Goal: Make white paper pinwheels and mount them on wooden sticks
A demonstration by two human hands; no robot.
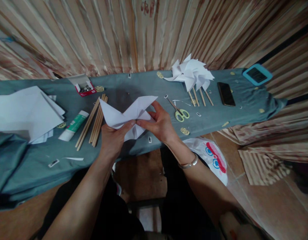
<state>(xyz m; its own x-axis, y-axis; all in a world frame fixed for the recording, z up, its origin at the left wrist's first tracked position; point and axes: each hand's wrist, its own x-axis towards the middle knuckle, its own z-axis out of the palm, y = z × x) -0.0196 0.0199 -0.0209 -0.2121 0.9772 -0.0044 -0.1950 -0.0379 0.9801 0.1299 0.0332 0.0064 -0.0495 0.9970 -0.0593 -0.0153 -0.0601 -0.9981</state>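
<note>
Pinching a paper pinwheel (132, 112), left hand (113, 136) and right hand (162, 122), grey-green cloth (141, 86) spreading beneath (rumpling, I'm noticing), striped curtain (154, 40) hanging behind.

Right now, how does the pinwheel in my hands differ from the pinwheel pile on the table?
The held pinwheel is pinched by your left hand and right hand, while the pinwheel pile lies on the patterned cloth. The held pinwheel shows no stick; the pinwheel pile has wooden sticks poking out. Both are white paper with pointed tips.

Single head-worn view: looks forward and down from close above table (143, 83), facing curtain (106, 36).
</note>
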